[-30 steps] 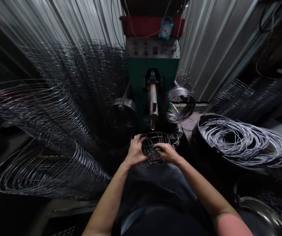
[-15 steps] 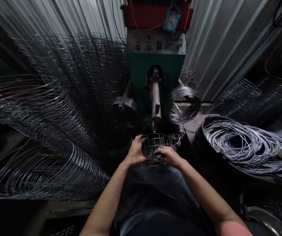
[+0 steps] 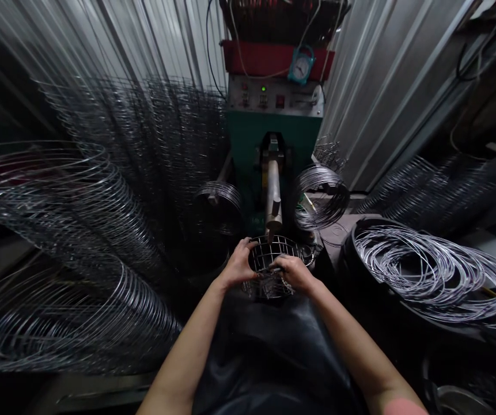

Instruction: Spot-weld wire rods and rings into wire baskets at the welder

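Note:
A round wire basket is held low in front of a green machine, just beneath the tip of its metal arm. My left hand grips the basket's left side, thumb and fingers on the wires. On the near right side my right hand is closed on the basket, its fingertips dark and pressed together. The basket's upper rim meets the tip of the arm or lies just behind it; the exact contact is too dark to tell. The lower part of the basket is partly hidden by my hands.
Wire ring coils hang left and right of the machine arm. A black tub of loose wire rings stands at the right. Tall stacks of wire rings crowd the left. A blue clock hangs on the machine.
The camera view has tilted up slightly. The machine's red light has gone off and a green one is lit. The arm's tip now sits lower against the basket. Both hands keep their hold.

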`<action>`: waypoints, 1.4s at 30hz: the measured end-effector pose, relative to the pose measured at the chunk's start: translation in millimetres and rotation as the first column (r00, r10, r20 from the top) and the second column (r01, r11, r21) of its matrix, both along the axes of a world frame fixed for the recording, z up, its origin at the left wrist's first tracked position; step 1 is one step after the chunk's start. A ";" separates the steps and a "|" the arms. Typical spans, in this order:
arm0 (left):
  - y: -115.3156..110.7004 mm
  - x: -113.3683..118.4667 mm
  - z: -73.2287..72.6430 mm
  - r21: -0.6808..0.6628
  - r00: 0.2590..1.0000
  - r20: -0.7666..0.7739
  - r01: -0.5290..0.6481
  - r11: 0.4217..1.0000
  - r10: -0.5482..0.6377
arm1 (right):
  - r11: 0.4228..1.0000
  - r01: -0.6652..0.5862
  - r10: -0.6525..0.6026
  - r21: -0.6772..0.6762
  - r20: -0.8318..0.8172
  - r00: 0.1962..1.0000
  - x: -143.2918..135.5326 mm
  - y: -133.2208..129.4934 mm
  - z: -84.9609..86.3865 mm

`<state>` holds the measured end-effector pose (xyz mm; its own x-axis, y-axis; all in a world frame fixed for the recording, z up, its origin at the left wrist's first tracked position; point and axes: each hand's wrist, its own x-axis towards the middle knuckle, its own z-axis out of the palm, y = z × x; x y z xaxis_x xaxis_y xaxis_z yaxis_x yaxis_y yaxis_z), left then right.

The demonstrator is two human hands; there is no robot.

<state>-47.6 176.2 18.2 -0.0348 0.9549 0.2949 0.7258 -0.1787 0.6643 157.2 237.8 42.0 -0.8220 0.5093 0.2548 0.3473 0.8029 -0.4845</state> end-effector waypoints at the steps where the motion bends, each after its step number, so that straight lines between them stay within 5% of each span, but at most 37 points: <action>1: 0.6 0.6 0.4 0.008 1.000 0.005 0.004 1.000 -0.004 | 1.000 0.010 -0.010 -0.001 -0.012 1.000 0.2 0.1 -1.3; 7: 1.9 1.9 -3.7 0.046 0.999 -0.023 -0.030 0.998 0.031 | 0.994 0.111 -0.111 0.018 -0.001 0.994 0.0 -6.0 -10.7; 16: 24.2 -6.4 -2.1 0.012 0.993 -0.009 -0.117 0.993 0.117 | 0.966 0.259 -0.259 0.007 -0.003 0.966 -18.6 8.3 -1.5; 21: 19.5 1.7 -5.8 0.064 0.976 -0.020 -0.216 0.974 0.218 | 0.905 0.327 -0.395 -0.273 -0.251 0.884 -1.2 -15.1 -9.9; 23: 22.1 1.4 -3.7 0.051 0.968 -0.018 -0.248 0.968 0.249 | 0.794 0.305 -0.502 -0.526 -0.285 0.816 9.9 -27.1 -17.4; 26: 30.3 -3.4 1.7 -0.001 0.957 -0.005 -0.291 0.957 0.291 | 0.485 0.200 -0.649 -0.851 -0.197 0.735 27.8 -40.7 -31.6; 29: 37.8 -7.6 5.8 -0.020 0.949 -0.008 -0.315 0.949 0.315 | 0.216 0.049 -0.752 -0.975 -0.134 0.645 44.5 -45.4 -45.8; 32: 42.2 -7.8 8.3 -0.025 0.947 -0.012 -0.320 0.947 0.320 | 0.126 -0.043 -0.797 -0.991 -0.127 0.590 58.3 -43.1 -56.0; 34: 43.4 -7.2 10.2 -0.041 0.951 -0.016 -0.309 0.950 0.308 | 0.128 -0.052 -0.793 -0.990 -0.134 0.594 65.4 -40.8 -58.8; 38: 36.6 -10.8 7.4 -0.103 0.958 -0.010 -0.286 0.953 0.286 | 0.221 0.036 -0.791 -0.975 -0.157 0.591 76.5 -43.2 -57.4; 42: 15.5 -19.9 -20.8 -0.156 0.961 0.063 -0.258 0.953 0.271 | 0.456 0.398 -0.811 -0.796 -0.187 0.555 92.7 -59.9 -70.5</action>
<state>-67.5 191.7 -2.6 -0.3102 0.9404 0.1396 0.6758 0.1148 0.7281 249.9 177.9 -28.5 -0.0669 0.9922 -0.1051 0.1582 -0.0935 -0.9830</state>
